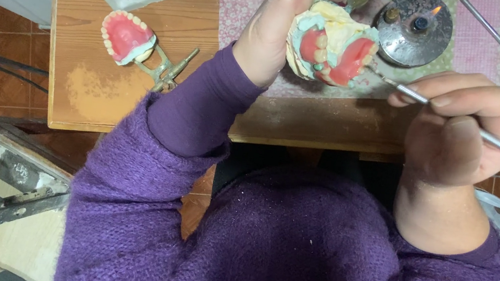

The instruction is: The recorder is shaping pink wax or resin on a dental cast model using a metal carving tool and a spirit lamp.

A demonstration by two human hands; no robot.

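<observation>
Left hand (272,38): grip closed around the denture model (330,43), held above the table (98,98) just beside the burner (412,29). Right hand (463,129): grip pinched on the metal wax tool (458,119), tip touching the model.

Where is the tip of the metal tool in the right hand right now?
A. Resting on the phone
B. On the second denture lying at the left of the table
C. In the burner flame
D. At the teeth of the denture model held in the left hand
D: the right hand holds the metal tool with its tip at the teeth of the denture model gripped in the left hand, apart from the lit burner.
</observation>
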